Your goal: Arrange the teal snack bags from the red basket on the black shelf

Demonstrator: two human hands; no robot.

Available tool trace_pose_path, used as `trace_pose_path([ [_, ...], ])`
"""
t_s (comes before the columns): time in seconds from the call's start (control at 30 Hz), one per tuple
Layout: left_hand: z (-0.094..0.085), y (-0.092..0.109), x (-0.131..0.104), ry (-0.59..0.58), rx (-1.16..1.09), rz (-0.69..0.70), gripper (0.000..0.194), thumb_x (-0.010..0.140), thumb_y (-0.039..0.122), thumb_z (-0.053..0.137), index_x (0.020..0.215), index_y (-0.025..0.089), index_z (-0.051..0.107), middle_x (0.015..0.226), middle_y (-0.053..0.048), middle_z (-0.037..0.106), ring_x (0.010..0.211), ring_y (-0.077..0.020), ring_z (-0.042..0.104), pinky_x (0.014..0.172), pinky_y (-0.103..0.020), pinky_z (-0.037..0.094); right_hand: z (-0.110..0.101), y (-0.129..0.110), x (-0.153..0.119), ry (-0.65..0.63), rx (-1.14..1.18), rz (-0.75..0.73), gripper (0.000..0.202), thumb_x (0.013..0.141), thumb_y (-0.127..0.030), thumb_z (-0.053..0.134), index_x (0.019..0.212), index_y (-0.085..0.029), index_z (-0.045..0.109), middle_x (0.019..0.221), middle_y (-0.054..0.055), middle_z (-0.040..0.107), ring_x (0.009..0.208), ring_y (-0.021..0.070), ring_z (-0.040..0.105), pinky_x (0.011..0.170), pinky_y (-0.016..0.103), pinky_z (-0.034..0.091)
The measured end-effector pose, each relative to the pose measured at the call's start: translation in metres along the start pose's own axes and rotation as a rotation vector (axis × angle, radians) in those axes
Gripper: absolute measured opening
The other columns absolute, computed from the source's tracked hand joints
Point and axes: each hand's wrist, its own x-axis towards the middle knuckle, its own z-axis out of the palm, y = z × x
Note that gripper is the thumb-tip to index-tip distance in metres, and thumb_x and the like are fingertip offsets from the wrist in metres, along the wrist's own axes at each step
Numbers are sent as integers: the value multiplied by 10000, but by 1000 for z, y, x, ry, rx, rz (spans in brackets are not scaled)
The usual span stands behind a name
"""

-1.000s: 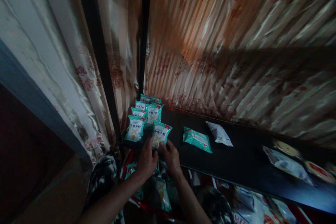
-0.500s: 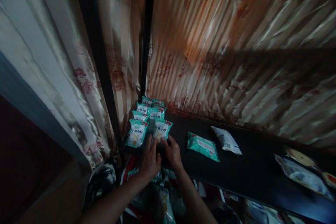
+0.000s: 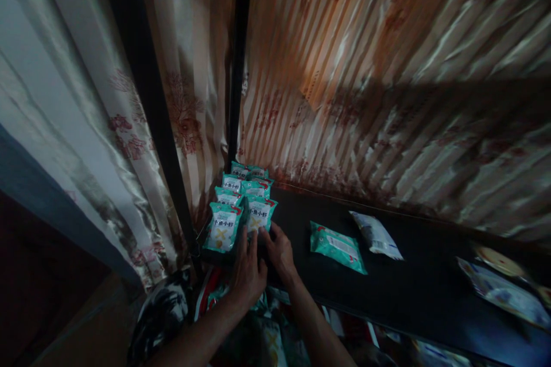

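A teal-and-white snack bag (image 3: 259, 213) leans at the front of the right-hand row of similar bags, at the left end of a black shelf (image 3: 297, 212). My left hand (image 3: 248, 275) has its fingers stretched out, their tips against the bag's lower front. Bent around the lower right corner of that same bag are the thumb and fingers of my right hand (image 3: 279, 251). Left of it stands another teal snack bag (image 3: 222, 228), heading a second row. Several more bags are stacked behind, partly hidden.
A teal bag (image 3: 338, 246) and a white-blue packet (image 3: 375, 235) lie mid-shelf. Farther right are a blue-white packet (image 3: 501, 292) and a round pale item (image 3: 501, 261). Curtains hang behind and left, beside a dark post (image 3: 150, 86). More bags (image 3: 273, 338) lie below the shelf's front edge.
The front right bag has shifted slightly left and stands straighter, closer to its neighbour. My right hand has followed it a little to the left. The view has tilted slightly.
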Motion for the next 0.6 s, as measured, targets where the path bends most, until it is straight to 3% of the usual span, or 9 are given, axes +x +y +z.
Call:
trace_pose_path([
  [0.17, 1, 1, 4, 39, 1, -17, 645, 767, 91, 432, 1397, 153, 303, 1540, -88, 96, 1398, -256, 135, 1129, -446, 232, 3, 2, 4, 116, -133, -86, 429, 765, -442, 524, 1033, -146, 682, 1150, 158, 588, 1097, 293, 509, 944, 426, 413],
  [0.3, 1, 1, 7, 40, 13, -19, 635, 765, 86, 434, 1387, 144, 320, 1539, -99, 95, 1401, -260, 128, 1127, -458, 228, 9, 9, 9, 83, -52, -55, 467, 757, -456, 530, 1075, -142, 666, 1293, 168, 503, 1222, 308, 428, 1005, 449, 368],
  [0.6, 2, 2, 7, 47, 29, -33, 651, 757, 77, 435, 1392, 153, 315, 1540, -93, 95, 1404, -262, 110, 1124, -459, 229, 8, 2, 8, 5, 213, 15, 435, 767, -462, 542, 1078, -171, 631, 1113, 113, 635, 1046, 254, 583, 905, 384, 465],
])
